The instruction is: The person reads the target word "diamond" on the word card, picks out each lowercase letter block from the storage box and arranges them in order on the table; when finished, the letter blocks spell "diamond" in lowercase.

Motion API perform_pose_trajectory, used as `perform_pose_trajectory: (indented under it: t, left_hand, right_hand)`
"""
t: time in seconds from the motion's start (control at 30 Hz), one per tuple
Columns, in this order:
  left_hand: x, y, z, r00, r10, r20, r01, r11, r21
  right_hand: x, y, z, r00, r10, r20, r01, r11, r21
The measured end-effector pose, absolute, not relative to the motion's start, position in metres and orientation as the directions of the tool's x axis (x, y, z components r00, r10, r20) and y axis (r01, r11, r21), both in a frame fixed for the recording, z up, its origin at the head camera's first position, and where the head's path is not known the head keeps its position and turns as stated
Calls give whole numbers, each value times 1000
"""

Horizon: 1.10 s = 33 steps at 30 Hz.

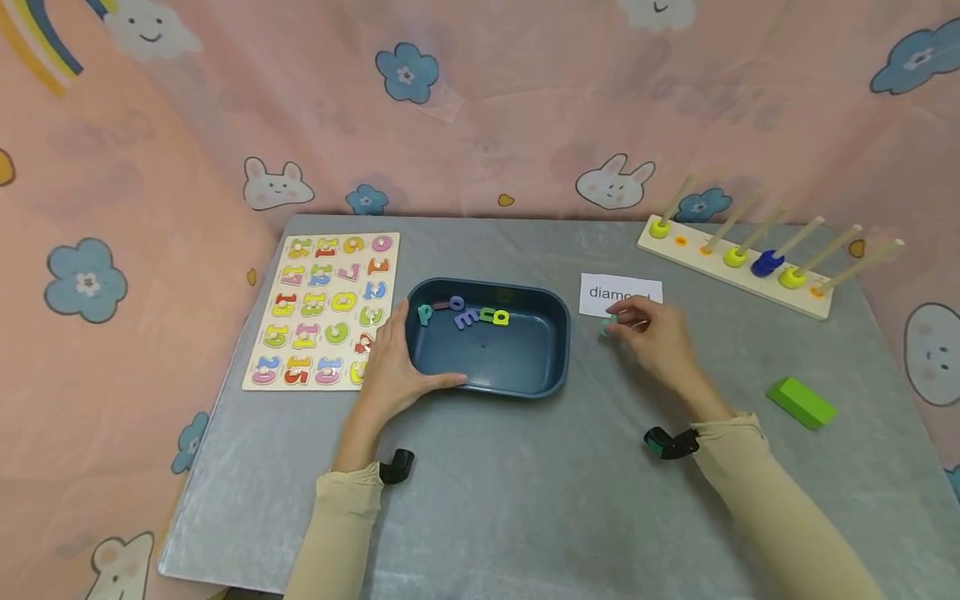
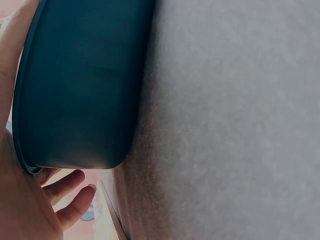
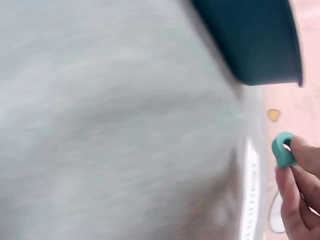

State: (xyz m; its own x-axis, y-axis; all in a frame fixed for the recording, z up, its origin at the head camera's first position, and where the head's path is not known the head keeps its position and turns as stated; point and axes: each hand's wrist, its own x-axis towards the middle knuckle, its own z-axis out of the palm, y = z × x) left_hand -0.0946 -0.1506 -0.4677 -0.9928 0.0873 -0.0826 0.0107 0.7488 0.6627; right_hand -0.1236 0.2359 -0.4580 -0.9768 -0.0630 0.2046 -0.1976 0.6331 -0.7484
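Observation:
A dark blue plastic tray [image 1: 487,367] sits on the table, and my left hand [image 1: 396,371] grips its left end. The thumb lies along the near rim, with the fingers round the left side. Inside the tray are several small letters, among them a teal P [image 1: 425,313], a purple m [image 1: 466,318] and a yellow one [image 1: 500,317]. To the right of the tray, my right hand [image 1: 660,342] pinches a small teal letter [image 3: 284,150] between thumb and fingers; which letter it is I cannot tell. It is held just over the near edge of a white word card [image 1: 600,283], covering part of the printed word.
Left of the tray lies a wooden number puzzle board [image 1: 281,283]. A pegboard [image 1: 667,242] with yellow and blue beads stands at the back right. A green block [image 1: 801,402] rests near the right forearm. A pink patterned cloth [image 1: 480,108] hangs behind the grey table [image 1: 525,500].

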Motion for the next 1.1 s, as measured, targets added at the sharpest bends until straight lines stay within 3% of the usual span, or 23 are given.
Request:
perform_pose_trajectory:
  t: [0.13,0.5,1.1]
  left_hand:
    - [-95,-151,-469,-992,88,-86,9,749,663]
    - [-95,-151,-469,-993,85,-86,6,747,665]
    - [-94,-151,-469,-992,79,-96,-5,745,667]
  right_hand:
    - [-118,238,-468,-991,-74,114,-135,641,-755]
    - [-117,228,-479,-996,-91,20,-71,596,-800]
    - [-118,222,-490,-995,-78,56,-93,647,-756]
